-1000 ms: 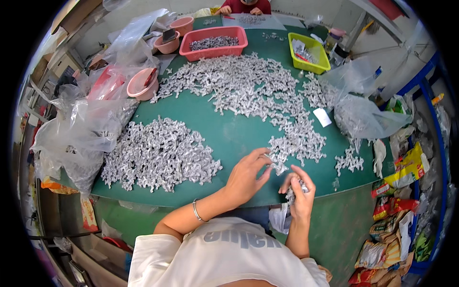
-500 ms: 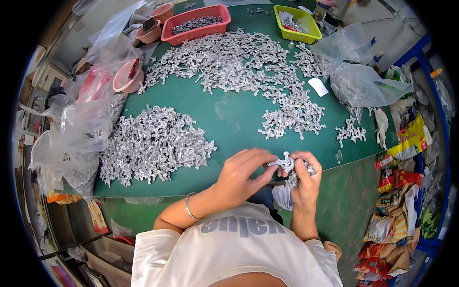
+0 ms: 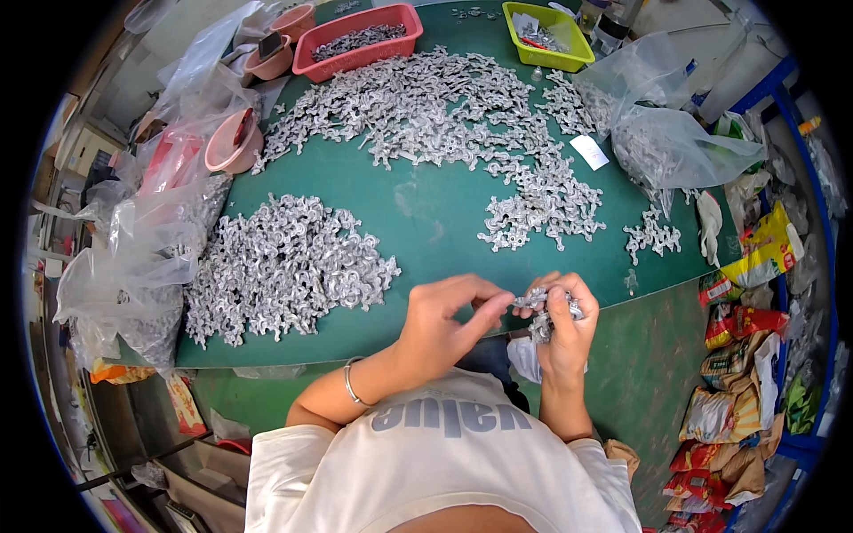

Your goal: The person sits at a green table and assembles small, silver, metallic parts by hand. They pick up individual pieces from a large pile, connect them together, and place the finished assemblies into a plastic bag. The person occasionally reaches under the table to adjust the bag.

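My right hand (image 3: 570, 330) is closed around several small grey metal castings (image 3: 540, 329), which stick out between thumb and fingers. Thumb and forefinger of my left hand (image 3: 444, 320) pinch the end of one casting (image 3: 528, 300) beside that bunch. Both hands are over the table's near edge. To the left of them lies a heaped pile of like castings (image 3: 289, 271). A wider spread of them (image 3: 426, 107) covers the far part of the green table (image 3: 418, 209), with a tail (image 3: 542, 209) reaching down toward my hands.
At the back stand a red basin (image 3: 359, 43) and a yellow-green basin (image 3: 549, 37) with metal parts. Clear plastic bags (image 3: 653, 147) of castings sit at the right, more bags (image 3: 133, 266) at the left. A white paper slip (image 3: 589, 152) and a glove (image 3: 709, 226) lie on the right.
The casting between my hands has turned from upright, with its cross shape showing, to lying lower against the bunch. My left fingers have drawn together at its end.
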### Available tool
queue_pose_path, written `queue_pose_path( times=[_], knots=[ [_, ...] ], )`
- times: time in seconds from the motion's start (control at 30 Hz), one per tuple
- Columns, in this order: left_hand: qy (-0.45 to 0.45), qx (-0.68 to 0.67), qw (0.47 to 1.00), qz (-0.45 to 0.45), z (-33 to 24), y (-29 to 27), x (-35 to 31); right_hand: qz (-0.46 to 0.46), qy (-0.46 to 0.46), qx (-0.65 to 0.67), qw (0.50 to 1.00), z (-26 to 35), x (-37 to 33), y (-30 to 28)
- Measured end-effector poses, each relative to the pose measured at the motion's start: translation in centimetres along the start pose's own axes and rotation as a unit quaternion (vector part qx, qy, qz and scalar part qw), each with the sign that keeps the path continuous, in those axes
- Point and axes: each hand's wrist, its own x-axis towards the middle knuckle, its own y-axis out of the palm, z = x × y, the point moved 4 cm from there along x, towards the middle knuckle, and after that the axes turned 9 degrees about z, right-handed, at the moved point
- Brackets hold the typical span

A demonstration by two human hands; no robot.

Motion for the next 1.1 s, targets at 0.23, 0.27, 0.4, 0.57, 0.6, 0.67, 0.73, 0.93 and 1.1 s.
queue_pose_path(
  times=[0.23, 0.27, 0.4, 0.57, 0.6, 0.67, 0.73, 0.93, 1.1],
  knots=[
    [-0.182, -0.286, 0.941, 0.019, 2.7, 0.8, 0.4, -0.033, 0.031, 0.005, 0.999, -0.3, 0.2, 0.1],
    [-0.186, -0.292, 0.938, 0.021, 2.8, 0.9, 0.4, -0.032, 0.035, 0.005, 0.999, -0.3, 0.2, 0.1],
    [-0.203, -0.320, 0.925, 0.041, 3.8, 1.4, 0.5, -0.043, 0.087, 0.033, 0.995, -0.8, 0.4, 0.1],
    [-0.205, -0.359, 0.910, 0.038, 4.3, 2.0, 0.4, -0.041, 0.101, 0.037, 0.993, -1.1, 0.3, -0.3],
    [-0.199, -0.348, 0.915, 0.047, 4.3, 2.1, 0.3, -0.042, 0.083, 0.028, 0.995, -1.3, 0.4, -0.7],
    [-0.187, -0.328, 0.924, 0.066, 4.8, 2.6, 0.0, -0.042, 0.047, 0.010, 0.998, -2.2, 0.4, -1.8],
    [-0.172, -0.259, 0.949, 0.058, 5.3, 2.6, 0.2, -0.055, 0.085, 0.099, 0.990, -2.9, 0.7, -2.2],
    [-0.041, 0.262, 0.959, -0.097, 12.2, 0.4, 2.4, -0.098, 0.141, 0.323, 0.931, -4.2, 0.8, -4.2],
    [-0.032, 0.377, 0.922, -0.079, 13.4, 2.1, 4.4, -0.086, 0.142, 0.316, 0.934, -5.2, 0.4, -5.4]
  ],
)
